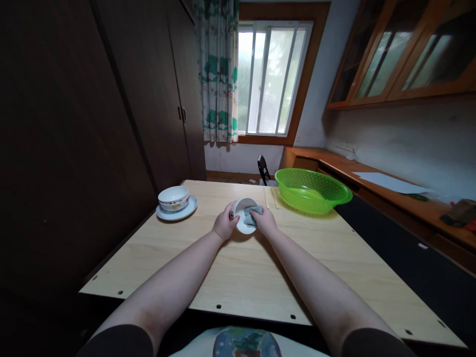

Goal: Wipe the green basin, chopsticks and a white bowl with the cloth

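Observation:
My left hand (225, 222) grips a small white ceramic bowl (242, 222), which is tilted on its side above the pale wooden table (208, 263). My right hand (265, 221) presses a grey cloth (250, 219) against the inside of the bowl. The bowl's inner face is turned toward my right hand, and the cloth hides part of it. To the left of my hands, a white bowl with a patterned band (173, 198) stands on a white saucer (187, 207).
A bright green plastic basin (310, 190) sits on the table's far right, with pale chopsticks (269, 197) beside it. A dark wardrobe (145, 94) stands along the left. A wooden counter (375, 178) with white paper (390, 182) runs along the right. A black chair (264, 169) stands beyond the table.

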The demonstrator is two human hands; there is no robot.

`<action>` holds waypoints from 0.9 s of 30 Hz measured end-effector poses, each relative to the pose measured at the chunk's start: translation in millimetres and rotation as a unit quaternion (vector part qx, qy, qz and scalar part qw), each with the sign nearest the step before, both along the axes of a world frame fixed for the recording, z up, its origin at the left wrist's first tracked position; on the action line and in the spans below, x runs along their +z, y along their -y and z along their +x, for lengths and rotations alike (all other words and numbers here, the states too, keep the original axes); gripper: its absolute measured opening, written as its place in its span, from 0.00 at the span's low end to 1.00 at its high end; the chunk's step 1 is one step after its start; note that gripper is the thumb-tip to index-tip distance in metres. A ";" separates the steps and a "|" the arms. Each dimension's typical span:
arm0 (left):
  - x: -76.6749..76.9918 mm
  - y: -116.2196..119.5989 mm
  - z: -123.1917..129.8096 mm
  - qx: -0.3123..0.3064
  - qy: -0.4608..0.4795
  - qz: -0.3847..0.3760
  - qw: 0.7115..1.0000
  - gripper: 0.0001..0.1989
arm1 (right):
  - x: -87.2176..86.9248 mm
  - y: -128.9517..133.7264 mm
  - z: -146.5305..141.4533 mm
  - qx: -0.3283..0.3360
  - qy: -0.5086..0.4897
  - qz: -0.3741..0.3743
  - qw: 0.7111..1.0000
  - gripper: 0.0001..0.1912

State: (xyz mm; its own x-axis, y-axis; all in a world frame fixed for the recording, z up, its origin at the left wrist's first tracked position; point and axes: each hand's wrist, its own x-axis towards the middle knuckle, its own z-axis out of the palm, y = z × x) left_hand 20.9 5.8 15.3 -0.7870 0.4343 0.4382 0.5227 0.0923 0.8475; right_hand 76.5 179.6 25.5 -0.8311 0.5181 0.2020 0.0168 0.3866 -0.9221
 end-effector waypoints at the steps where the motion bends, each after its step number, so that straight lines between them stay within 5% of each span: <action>1: 0.1 0.2 0.5 0.003 -0.004 0.000 1.000 0.31 | -0.5 -0.2 -0.5 -0.001 0.002 0.001 1.000 0.12; 18: 2.7 1.7 4.5 0.057 -0.019 -0.019 0.998 0.31 | -5.5 0.2 -4.8 0.016 -0.007 0.003 1.000 0.12; 27: 4.2 1.6 3.8 0.009 -0.026 -0.002 1.000 0.30 | -1.8 -0.1 -0.7 0.005 -0.010 0.013 1.000 0.13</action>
State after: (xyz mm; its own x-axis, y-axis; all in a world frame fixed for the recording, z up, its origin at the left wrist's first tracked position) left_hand 24.8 4.2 19.5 -0.7715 0.4216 0.4765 0.5637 0.1060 0.8191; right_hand 75.8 179.6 23.8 -0.8324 0.5037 0.2311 -0.0048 0.4104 -0.9119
